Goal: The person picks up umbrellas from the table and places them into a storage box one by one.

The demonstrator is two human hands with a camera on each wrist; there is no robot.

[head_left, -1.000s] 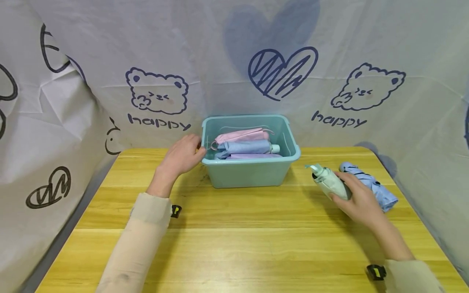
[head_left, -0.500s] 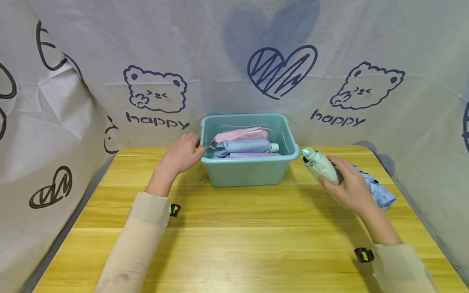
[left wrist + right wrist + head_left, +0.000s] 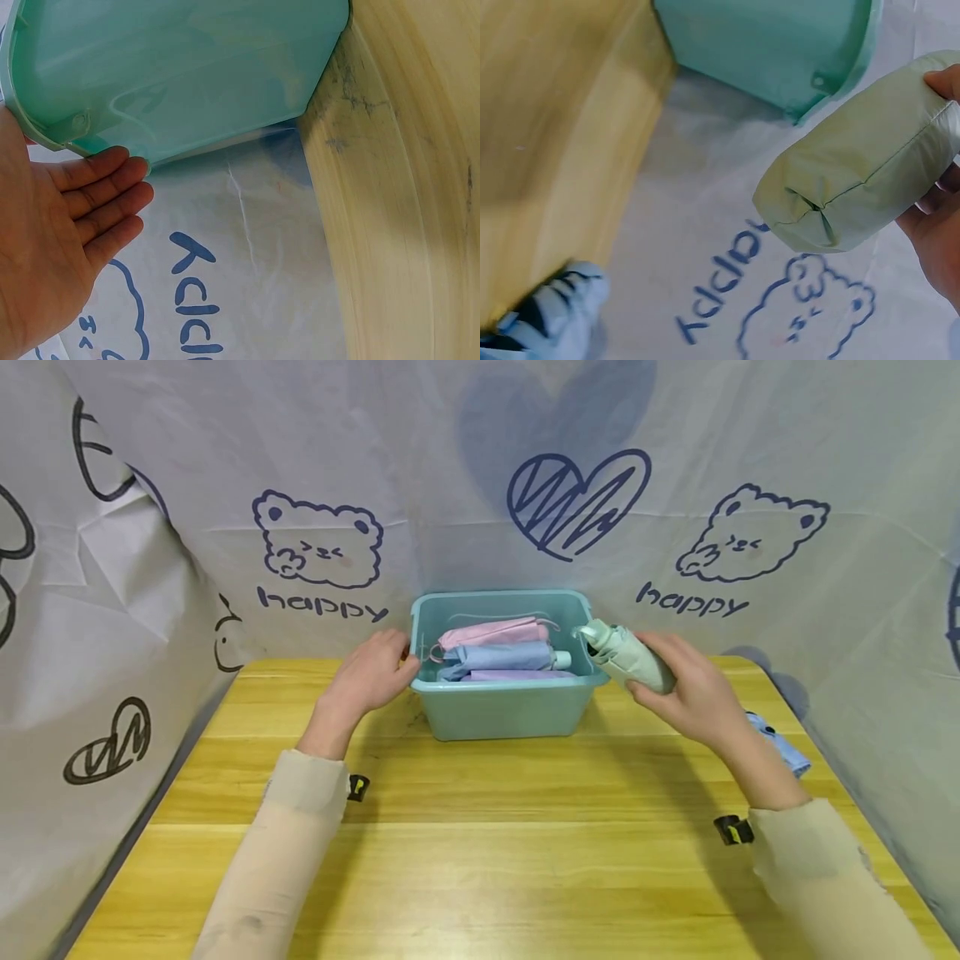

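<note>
My right hand (image 3: 697, 697) grips a pale green folded umbrella (image 3: 633, 660), its mint handle end pointing left over the right rim of a teal plastic bin (image 3: 502, 714). In the right wrist view the rounded closed end of the green umbrella (image 3: 855, 165) faces the camera, with fingers and thumb around its far part. My left hand (image 3: 371, 675) rests at the bin's left rim; in the left wrist view its fingers (image 3: 112, 195) are nearly straight, close against the bin's outer wall. Inside the bin lie pink (image 3: 495, 633), blue (image 3: 506, 657) and purple (image 3: 521, 676) folded umbrellas.
A blue folded umbrella (image 3: 782, 747) with dark marks lies on the wooden table (image 3: 495, 860) at the right, partly hidden by my right hand. White cloth (image 3: 457, 468) with bear and heart drawings hangs behind the bin and at both sides.
My right hand has carried the green umbrella left and up from beside the blue one to the bin's right rim. My left hand stays at the left rim.
</note>
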